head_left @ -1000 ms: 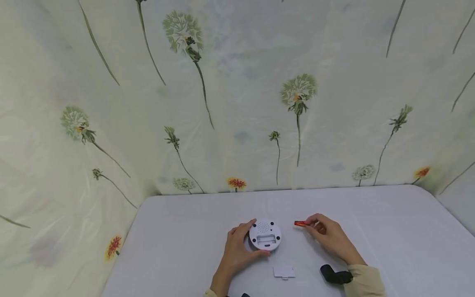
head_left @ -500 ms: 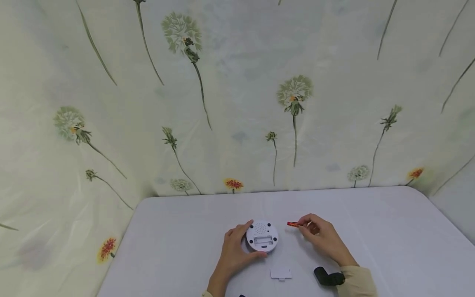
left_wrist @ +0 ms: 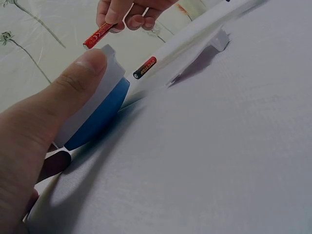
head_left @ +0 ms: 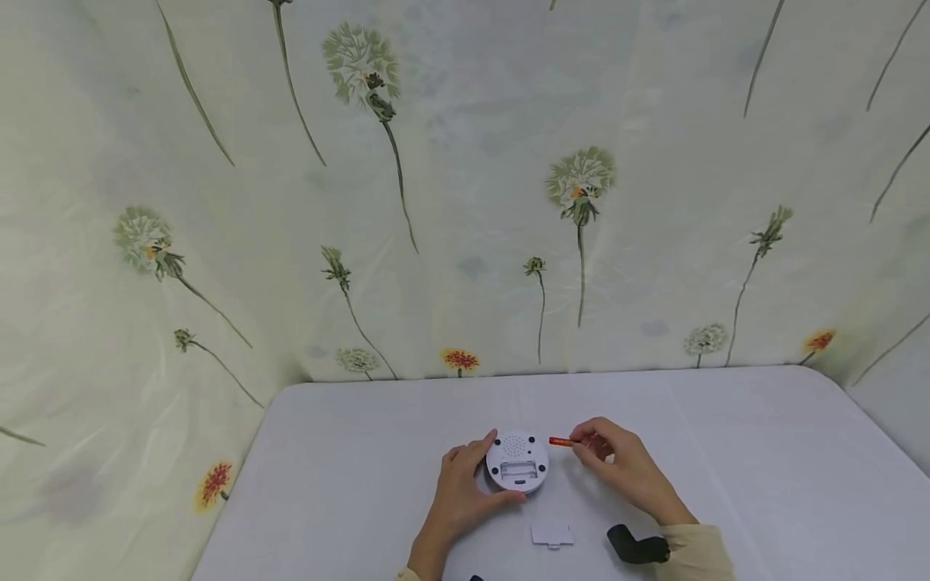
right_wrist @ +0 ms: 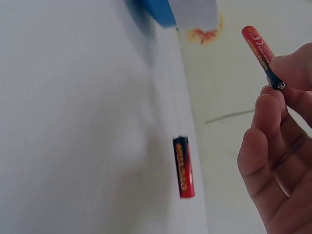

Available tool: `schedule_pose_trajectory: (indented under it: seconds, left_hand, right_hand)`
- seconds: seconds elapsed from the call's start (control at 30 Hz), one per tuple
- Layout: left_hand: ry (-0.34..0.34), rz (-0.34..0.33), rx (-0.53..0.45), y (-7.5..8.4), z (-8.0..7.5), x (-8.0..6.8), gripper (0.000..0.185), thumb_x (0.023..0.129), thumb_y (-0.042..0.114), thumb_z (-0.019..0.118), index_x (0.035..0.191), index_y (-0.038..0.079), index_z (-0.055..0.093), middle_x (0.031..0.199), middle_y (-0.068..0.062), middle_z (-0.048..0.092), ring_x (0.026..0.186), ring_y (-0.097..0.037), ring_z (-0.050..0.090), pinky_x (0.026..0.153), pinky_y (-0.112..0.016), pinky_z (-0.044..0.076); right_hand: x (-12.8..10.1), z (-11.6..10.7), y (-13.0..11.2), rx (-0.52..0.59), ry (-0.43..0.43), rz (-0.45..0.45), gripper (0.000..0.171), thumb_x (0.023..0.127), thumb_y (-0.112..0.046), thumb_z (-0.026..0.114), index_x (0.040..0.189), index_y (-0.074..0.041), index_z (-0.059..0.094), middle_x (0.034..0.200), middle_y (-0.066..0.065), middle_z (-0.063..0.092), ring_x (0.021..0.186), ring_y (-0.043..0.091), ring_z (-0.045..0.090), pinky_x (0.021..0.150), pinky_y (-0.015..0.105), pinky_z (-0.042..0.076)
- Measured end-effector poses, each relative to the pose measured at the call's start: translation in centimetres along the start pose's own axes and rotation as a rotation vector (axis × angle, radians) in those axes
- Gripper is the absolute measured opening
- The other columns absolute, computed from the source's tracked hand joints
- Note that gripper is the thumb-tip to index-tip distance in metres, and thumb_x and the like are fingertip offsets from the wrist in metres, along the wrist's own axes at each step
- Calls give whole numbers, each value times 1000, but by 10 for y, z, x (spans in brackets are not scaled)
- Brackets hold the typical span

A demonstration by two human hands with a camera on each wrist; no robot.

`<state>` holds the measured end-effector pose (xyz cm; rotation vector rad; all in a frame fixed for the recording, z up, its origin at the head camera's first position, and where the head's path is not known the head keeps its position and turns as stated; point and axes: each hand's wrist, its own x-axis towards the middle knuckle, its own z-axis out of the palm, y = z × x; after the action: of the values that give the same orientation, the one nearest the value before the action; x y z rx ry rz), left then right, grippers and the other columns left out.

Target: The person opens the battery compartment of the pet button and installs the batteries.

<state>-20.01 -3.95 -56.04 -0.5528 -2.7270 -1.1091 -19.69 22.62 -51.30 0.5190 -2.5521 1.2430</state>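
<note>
White plastic shows from the head view: a round device [head_left: 517, 463] lies back-up on the pale surface [head_left: 763, 452], its battery slot open. The left hand [head_left: 459, 498] grips its rim, thumb at the near edge and fingers curled round the far left side. The right hand [head_left: 621, 470] pinches a red battery [head_left: 560, 441] between thumb and fingertips, the free end pointing at the device and just beside its upper right rim. A small white cover [head_left: 551, 533] lies on the surface near the person, between the two wrists. A flowered cloth [head_left: 465, 186] hangs behind.

From the left wrist, the thumb [left_wrist: 73, 87] presses on the device's white edge [left_wrist: 109, 61], which has a blue underside. The right hand's fingers [left_wrist: 131, 14] hold the red battery [left_wrist: 97, 35] just above that edge. A second battery [left_wrist: 145, 67], black and red, lies on the surface beyond.

From the right wrist, the fingers [right_wrist: 273, 146] are curled round the black end of the held battery [right_wrist: 259, 48], its red end sticking up. The second battery [right_wrist: 183, 166] lies flat on the surface, well apart from a corner of the device [right_wrist: 187, 12].
</note>
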Motion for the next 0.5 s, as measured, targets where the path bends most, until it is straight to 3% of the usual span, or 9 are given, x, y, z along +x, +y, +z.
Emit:
schedule_pose_trajectory:
  seconds: [0.5]
  left_hand:
    - [9,47,50,2,-1,2,97,63,70,70,144,24,41,129,8,59,118,-9,53,103,-42,33]
  right_hand:
    - [2,7,-7,-25,-39,-50,23,81,-6,72,97,-19,62,84,-13,60,67,1,53,61,20,48]
